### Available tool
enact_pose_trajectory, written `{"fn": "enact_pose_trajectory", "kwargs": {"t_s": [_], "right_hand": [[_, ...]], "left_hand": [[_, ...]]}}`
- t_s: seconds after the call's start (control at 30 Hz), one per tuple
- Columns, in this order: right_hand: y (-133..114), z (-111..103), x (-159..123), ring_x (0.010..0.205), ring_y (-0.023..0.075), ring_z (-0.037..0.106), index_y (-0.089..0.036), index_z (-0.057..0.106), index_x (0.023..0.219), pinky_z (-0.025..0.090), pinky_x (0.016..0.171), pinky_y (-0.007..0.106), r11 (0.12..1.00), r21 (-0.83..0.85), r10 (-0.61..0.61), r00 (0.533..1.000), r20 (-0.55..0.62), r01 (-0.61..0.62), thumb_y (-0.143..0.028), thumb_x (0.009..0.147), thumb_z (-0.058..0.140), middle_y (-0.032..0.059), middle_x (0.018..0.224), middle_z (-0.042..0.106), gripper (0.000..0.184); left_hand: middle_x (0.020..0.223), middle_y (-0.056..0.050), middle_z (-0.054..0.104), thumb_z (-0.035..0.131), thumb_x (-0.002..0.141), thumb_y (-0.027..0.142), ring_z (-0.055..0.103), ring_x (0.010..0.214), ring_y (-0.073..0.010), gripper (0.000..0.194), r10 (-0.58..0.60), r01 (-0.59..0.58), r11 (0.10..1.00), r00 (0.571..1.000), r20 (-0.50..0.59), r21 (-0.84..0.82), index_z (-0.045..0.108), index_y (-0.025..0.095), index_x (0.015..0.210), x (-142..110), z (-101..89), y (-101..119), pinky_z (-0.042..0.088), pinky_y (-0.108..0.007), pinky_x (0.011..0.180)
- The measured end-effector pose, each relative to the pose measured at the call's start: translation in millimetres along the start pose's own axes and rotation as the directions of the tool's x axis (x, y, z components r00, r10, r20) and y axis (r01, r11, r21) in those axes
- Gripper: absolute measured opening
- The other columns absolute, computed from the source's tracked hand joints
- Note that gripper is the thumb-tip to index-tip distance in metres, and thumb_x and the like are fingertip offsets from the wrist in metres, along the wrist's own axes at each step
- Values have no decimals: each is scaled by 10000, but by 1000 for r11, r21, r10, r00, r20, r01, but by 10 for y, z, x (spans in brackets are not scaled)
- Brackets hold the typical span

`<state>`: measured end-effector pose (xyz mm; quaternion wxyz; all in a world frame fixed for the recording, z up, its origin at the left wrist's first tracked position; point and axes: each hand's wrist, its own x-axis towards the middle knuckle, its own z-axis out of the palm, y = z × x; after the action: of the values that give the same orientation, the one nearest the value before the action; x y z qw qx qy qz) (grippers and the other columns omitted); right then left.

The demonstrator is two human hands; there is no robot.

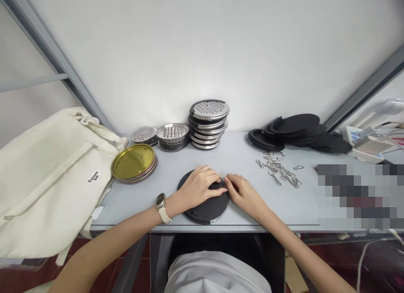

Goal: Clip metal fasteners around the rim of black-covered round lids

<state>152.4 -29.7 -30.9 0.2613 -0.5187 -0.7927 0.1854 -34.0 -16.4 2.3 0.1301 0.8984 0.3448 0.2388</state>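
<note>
A round black disc (210, 207) with a shiny metal edge showing at its lower right lies near the table's front edge. Across its top rests my left hand (202, 184), thumb and fingers closed about its upper right rim. At that same rim, my right hand (240, 193) pinches with thumb and forefinger. A small dark, partly shiny piece (222, 182) shows between the two hands; its kind is mostly hidden by the fingertips. To the right lies a loose pile of small metal snap clips (277, 167).
Along the wall stand a tall stack of metal grater discs with black rims (210, 110) and lower grater stacks (173, 133). Gold-coloured round lids (134, 162) sit left, beside a cream bag (53, 171). Black discs (296, 131) are heaped at the back right.
</note>
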Motion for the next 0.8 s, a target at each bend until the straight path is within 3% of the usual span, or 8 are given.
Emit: {"fn": "enact_pose_trajectory", "kwargs": {"t_s": [0.63, 0.8], "right_hand": [[-21, -73, -13, 639, 152, 450, -213, 374, 669, 330, 630, 272, 997, 78, -18, 999, 27, 16, -181, 866, 399, -30, 622, 457, 201], [-14, -96, -24, 606, 138, 445, -218, 413, 774, 345, 601, 260, 992, 124, 4, 1000, 26, -8, -189, 881, 403, -39, 654, 462, 111]], "left_hand": [[962, -24, 669, 589, 858, 428, 533, 939, -194, 262, -34, 35, 996, 999, -18, 76, 653, 186, 937, 2, -2, 9, 354, -351, 886], [955, -32, 665, 597, 850, 434, 535, 941, -202, 269, -52, 53, 997, 998, -19, 61, 653, 182, 928, 3, -9, 16, 362, -350, 873]]}}
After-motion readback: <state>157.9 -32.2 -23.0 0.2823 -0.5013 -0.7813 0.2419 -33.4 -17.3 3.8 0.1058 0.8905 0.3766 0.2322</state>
